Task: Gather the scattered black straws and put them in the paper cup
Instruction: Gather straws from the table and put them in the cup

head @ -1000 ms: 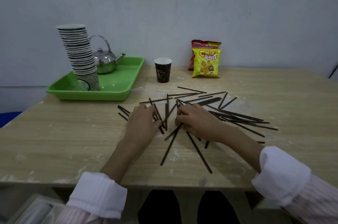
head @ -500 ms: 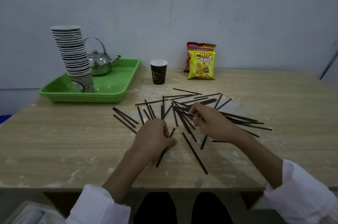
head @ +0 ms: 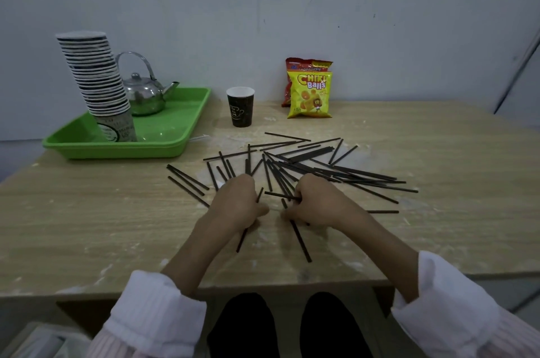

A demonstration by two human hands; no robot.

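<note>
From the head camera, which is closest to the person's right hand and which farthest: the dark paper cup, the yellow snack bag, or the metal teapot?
From the right hand:
1. Dark paper cup, standing ahead and slightly left.
2. Yellow snack bag, ahead by the wall; close to the cup's distance, hard to separate.
3. Metal teapot, far left on the green tray.

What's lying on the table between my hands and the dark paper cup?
Head view: scattered black straws, then bare table up to the paper cup.

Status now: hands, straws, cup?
Left hand and right hand each shut on straws. Most lie scattered. Cup empty-looking, path clear.
</note>
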